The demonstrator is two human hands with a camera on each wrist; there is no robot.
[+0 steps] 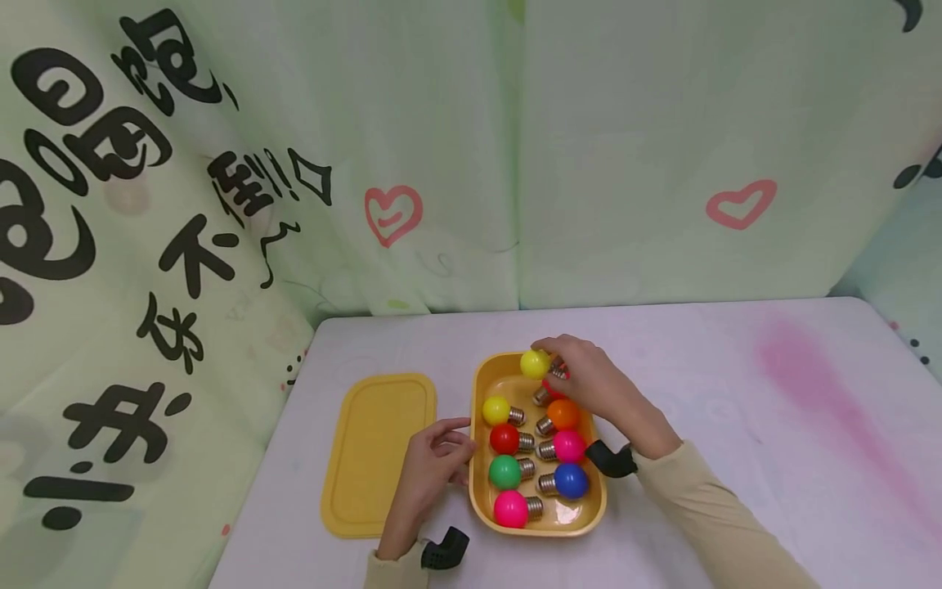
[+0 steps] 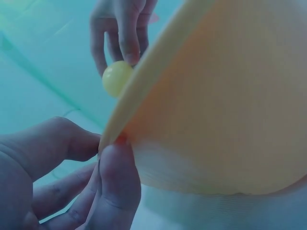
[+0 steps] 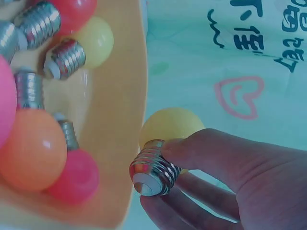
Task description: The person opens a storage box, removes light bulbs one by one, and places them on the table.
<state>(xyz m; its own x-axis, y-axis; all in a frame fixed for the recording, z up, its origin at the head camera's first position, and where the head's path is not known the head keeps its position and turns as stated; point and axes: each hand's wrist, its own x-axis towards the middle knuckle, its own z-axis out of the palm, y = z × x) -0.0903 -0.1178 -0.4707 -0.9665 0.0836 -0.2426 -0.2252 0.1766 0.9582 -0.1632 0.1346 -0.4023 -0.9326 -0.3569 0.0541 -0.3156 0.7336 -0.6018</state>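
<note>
My right hand (image 1: 592,382) holds a yellow light bulb (image 1: 535,365) over the far edge of a yellow plastic tray (image 1: 482,372). In the right wrist view, the thumb and fingers pinch the bulb around its silver screw base (image 3: 154,168). With my left hand (image 1: 430,465) I grip the tray's left rim; the left wrist view has thumb and fingertip on either side of the rim (image 2: 136,88). Inside lie two columns of bulbs: another yellow bulb (image 1: 496,411), a red (image 1: 504,439), a green (image 1: 504,472) and a pink (image 1: 511,509) on the left; orange (image 1: 563,414), pink and blue bulbs on the right. A red bulb is partly hidden under my right hand.
A flat yellow lid (image 1: 379,454) lies on the table left of the tray. The white table (image 1: 699,409) has a pink smear at its right. A printed curtain (image 1: 625,164) hangs behind the table and along the left side.
</note>
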